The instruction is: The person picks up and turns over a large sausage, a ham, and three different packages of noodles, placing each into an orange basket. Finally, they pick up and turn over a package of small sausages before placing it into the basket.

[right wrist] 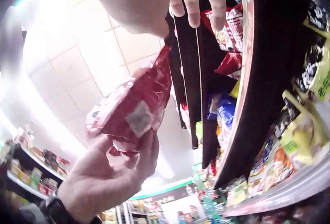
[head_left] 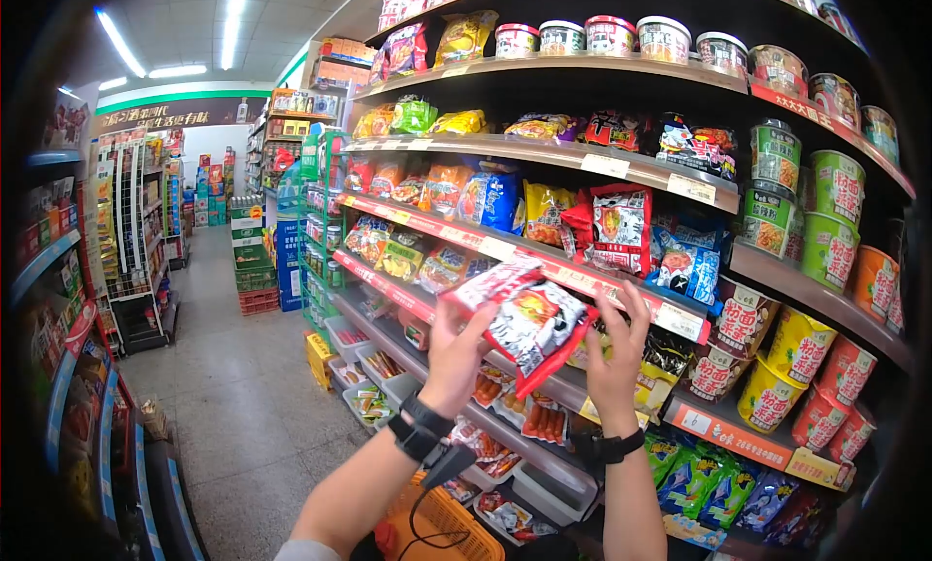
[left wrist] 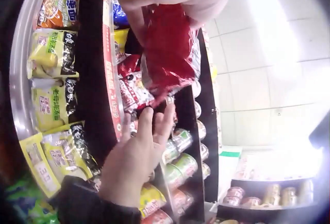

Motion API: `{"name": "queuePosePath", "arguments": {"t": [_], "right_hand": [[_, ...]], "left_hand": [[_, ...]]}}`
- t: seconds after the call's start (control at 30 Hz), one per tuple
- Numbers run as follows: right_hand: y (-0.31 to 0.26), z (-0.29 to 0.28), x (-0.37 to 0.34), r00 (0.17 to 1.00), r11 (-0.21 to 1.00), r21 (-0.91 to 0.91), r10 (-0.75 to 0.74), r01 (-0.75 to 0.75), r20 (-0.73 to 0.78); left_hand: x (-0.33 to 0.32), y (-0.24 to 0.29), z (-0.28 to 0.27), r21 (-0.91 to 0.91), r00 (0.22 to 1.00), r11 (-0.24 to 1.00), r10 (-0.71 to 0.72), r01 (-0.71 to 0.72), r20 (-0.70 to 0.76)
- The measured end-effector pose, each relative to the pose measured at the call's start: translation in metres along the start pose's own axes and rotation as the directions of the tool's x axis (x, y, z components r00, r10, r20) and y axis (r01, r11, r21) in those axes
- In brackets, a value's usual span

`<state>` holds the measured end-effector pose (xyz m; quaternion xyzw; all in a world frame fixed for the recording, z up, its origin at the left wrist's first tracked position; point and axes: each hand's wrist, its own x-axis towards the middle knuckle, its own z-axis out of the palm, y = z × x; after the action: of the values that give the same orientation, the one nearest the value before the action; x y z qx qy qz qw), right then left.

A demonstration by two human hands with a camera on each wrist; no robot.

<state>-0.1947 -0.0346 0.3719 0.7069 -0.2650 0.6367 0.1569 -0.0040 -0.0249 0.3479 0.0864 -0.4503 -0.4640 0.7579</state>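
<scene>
A red, white and black packet of instant noodles (head_left: 540, 320) is tilted in front of the shelves, its printed face up in the head view. My left hand (head_left: 454, 355) grips it by its left side, thumb over the front. The packet's red back (right wrist: 147, 108) with a pale label shows in the right wrist view. Beside its right edge, my right hand (head_left: 617, 352) has its fingers spread and extended; in the left wrist view those fingers (left wrist: 146, 123) stand just off the packet. A similar red noodle packet (head_left: 621, 226) stands on the shelf behind.
Shelves of bagged noodles, such as a blue packet (head_left: 687, 265), rise directly ahead. Cup noodles (head_left: 786, 352) are stacked at the right. White bins (head_left: 549, 488) with packaged snacks line the lower shelf. An orange basket (head_left: 456, 532) is below my arms. The aisle floor (head_left: 209, 367) runs left.
</scene>
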Motion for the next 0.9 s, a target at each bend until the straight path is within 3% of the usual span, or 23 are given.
{"name": "queuePosePath", "arguments": {"t": [0.07, 0.1, 0.13, 0.2, 0.27, 0.3, 0.33, 0.37, 0.4, 0.5, 0.53, 0.6, 0.67, 0.73, 0.8, 0.9], "right_hand": [[0.003, 0.004, -0.010, 0.998, 0.996, 0.066, 0.060, -0.060, 0.000], [-0.006, 0.005, -0.017, 0.990, 0.954, 0.270, 0.108, -0.128, 0.087], [-0.017, 0.006, -0.022, 0.974, 0.866, 0.455, 0.136, -0.206, 0.182], [-0.044, 0.009, -0.033, 0.902, 0.710, 0.571, 0.232, -0.413, 0.363], [-0.044, 0.020, -0.049, 0.822, 0.518, 0.638, 0.366, -0.570, 0.437], [-0.048, 0.022, -0.051, 0.817, 0.509, 0.639, 0.367, -0.576, 0.444], [-0.053, 0.022, -0.050, 0.818, 0.377, 0.735, 0.379, -0.564, 0.433], [-0.056, 0.023, -0.050, 0.816, 0.235, 0.812, 0.397, -0.534, 0.421], [-0.055, 0.024, -0.051, 0.809, 0.222, 0.812, 0.405, -0.540, 0.426], [-0.058, 0.020, -0.052, 0.851, 0.336, 0.798, 0.361, -0.500, 0.381], [-0.062, 0.020, -0.050, 0.843, 0.330, 0.793, 0.370, -0.512, 0.391], [-0.068, 0.020, -0.049, 0.865, 0.406, 0.785, 0.393, -0.468, 0.313], [-0.078, 0.018, -0.042, 0.838, 0.477, 0.724, 0.479, -0.498, 0.261], [-0.073, 0.017, -0.045, 0.858, 0.533, 0.699, 0.455, -0.476, 0.238], [-0.067, 0.018, -0.047, 0.875, 0.575, 0.683, 0.436, -0.451, 0.210], [-0.064, 0.014, -0.049, 0.883, 0.608, 0.667, 0.438, -0.430, 0.170]], "left_hand": [[-0.018, 0.004, -0.002, -0.078, 0.947, 0.964, 0.233, -0.255, -0.220], [-0.028, 0.008, 0.002, -0.058, 0.915, 0.944, 0.297, -0.324, -0.274], [-0.038, 0.006, 0.001, -0.038, 0.900, 0.920, 0.373, -0.391, -0.226], [-0.058, 0.002, -0.001, 0.018, 0.892, 0.920, 0.385, -0.392, -0.235], [-0.079, 0.007, 0.007, 0.039, 0.895, 0.912, 0.410, -0.409, -0.179], [-0.090, 0.006, 0.001, 0.142, 0.894, 0.897, 0.435, -0.419, -0.110], [-0.099, 0.005, -0.006, 0.243, 0.892, 0.870, 0.451, -0.429, -0.039], [-0.102, 0.005, -0.012, 0.117, 0.886, 0.879, 0.456, -0.463, 0.079], [-0.105, 0.011, -0.015, 0.129, 0.891, 0.882, 0.447, -0.454, 0.076], [-0.113, 0.032, -0.018, 0.132, 0.986, 0.980, 0.156, -0.147, -0.057], [-0.113, 0.037, -0.017, 0.090, 0.988, 0.988, 0.132, -0.125, -0.076], [-0.113, 0.041, -0.021, 0.216, 0.984, 0.963, 0.173, -0.159, -0.046], [-0.115, 0.040, -0.019, 0.193, 0.980, 0.966, 0.188, -0.172, -0.070], [-0.117, 0.043, -0.014, 0.005, 0.983, 0.992, 0.126, -0.126, -0.134], [-0.117, 0.041, -0.012, 0.000, 0.982, 0.993, 0.113, -0.114, -0.152], [-0.119, 0.032, -0.012, 0.144, 0.945, 0.960, 0.265, -0.240, -0.192]]}}
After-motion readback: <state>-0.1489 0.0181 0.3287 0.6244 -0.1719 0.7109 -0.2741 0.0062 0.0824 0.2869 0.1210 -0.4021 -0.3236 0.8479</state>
